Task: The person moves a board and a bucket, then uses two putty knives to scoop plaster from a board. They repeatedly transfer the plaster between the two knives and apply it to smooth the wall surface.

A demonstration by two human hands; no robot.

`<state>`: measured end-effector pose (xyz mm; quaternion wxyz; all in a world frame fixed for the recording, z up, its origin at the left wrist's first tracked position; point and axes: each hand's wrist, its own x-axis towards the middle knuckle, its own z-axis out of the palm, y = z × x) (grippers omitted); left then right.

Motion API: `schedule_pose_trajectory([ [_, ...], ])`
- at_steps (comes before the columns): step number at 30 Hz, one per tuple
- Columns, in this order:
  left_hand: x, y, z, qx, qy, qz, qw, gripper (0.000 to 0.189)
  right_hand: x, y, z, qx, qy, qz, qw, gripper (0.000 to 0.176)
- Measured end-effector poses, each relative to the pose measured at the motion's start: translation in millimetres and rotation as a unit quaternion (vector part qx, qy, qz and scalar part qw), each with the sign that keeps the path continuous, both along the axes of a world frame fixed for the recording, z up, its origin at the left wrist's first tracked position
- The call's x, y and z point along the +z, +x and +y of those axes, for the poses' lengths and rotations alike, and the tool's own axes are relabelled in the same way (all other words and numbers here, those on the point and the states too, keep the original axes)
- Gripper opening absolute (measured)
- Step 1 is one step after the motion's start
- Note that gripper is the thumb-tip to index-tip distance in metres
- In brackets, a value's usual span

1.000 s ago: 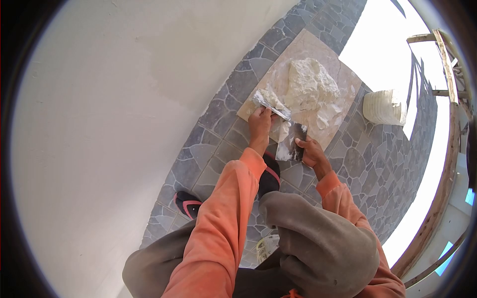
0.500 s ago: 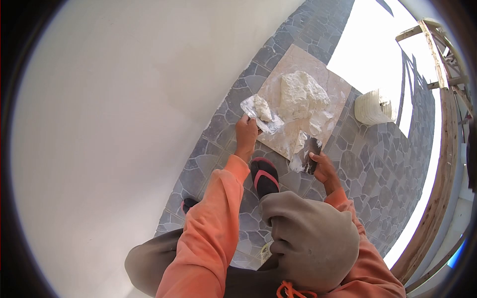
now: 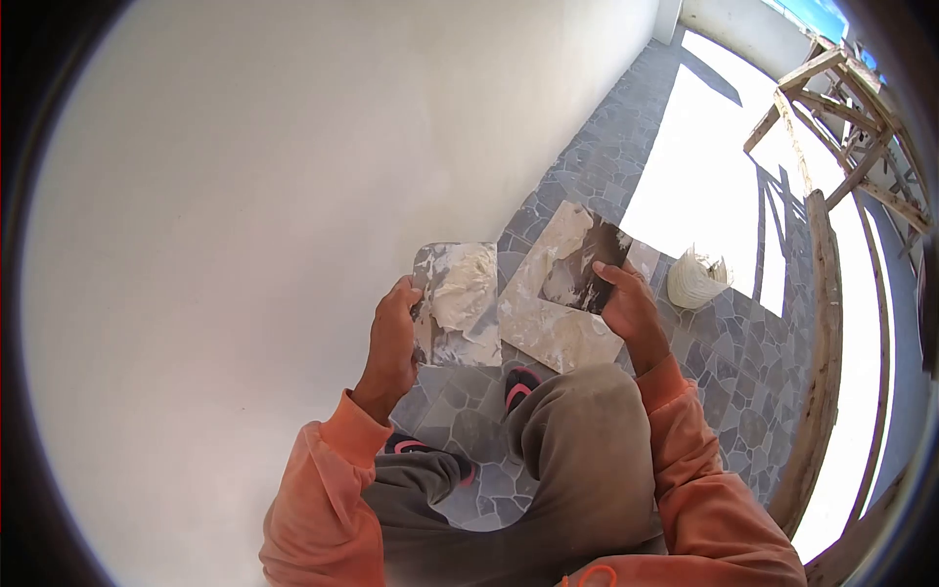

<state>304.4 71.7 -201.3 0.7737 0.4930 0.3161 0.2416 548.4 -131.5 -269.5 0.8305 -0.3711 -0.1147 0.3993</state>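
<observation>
A white wall [image 3: 225,245] fills the left of the frame beside a grey stone floor [image 3: 606,166]. At centre, the left hand [image 3: 391,338] clamps the edge of a steel plate [image 3: 445,338] that carries white filler [image 3: 465,289]. The plate lies face up, its long axis running up the frame. The right hand [image 3: 631,313] pinches a dark scraper [image 3: 587,264] that points to the upper left. Loading seems done, and drawing filler off calls for a level plate.

light: bright daylight, upper right | glare: sunlit floor [image 3: 699,186] blown out | edges: fisheye vignette

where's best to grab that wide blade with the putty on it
Grip the wide blade along its left edge, from the left, where the left hand has it: the putty sits on its upper right face, so that edge is mostly bare.
</observation>
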Motion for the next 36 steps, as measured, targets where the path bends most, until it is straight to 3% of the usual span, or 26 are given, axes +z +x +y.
schedule_pose_trajectory([
  [1, 14.3, -11.4, -6.3, 0.035, -0.014, -0.009, 0.999, 0.031, 11.2, -0.8, 8.7, 0.009, 0.01, -0.005, 1.0, 0.039],
  [4, 62.0, -39.6, -21.9, -0.012, -0.041, -0.066, 0.997, 0.033, 32.9, -0.8, 29.6, 0.021, 0.042, -0.032, 0.998, 0.041],
  [7, 76.4, -55.2, -31.6, 0.021, -0.062, -0.074, 0.995, 0.035, 52.2, 4.2, 46.1, -0.008, 0.032, -0.046, 0.998, 0.036],
  [12, 66.5, -71.3, -25.5, 0.016, -0.112, -0.087, 0.99, 0.034, 64.8, 24.3, 98.7, -0.081, -0.027, -0.098, 0.991, 0.03],
  [16, 70.0, -68.6, -17.4, 0.011, -0.1, -0.054, 0.993, 0.033, 21.0, 76.6, 170.7, -0.133, -0.05, -0.203, 0.969, 0.026],
  [20, 64.8, -66.2, -6.4, 0.004, -0.085, -0.039, 0.996, 0.031, 6.7, 100.0, 231.6, -0.266, -0.127, -0.322, 0.899, 0.025],
  [24, 50.5, -60.9, 9.4, 0.005, -0.072, -0.034, 0.997, 0.03, 12.9, 105.1, 259.2, -0.312, -0.213, -0.409, 0.831, 0.032],
  [29, 56.4, -50.7, 19.0, 0.028, -0.09, -0.002, 0.996, 0.027, 17.5, 104.8, 286.0, -0.338, -0.25, -0.49, 0.763, 0.036],
  [36, 50.3, -49.8, 22.4, 0.017, -0.074, -0.026, 0.997, 0.024, 21.1, 101.8, 293.8, -0.304, -0.315, -0.532, 0.725, 0.032],
])
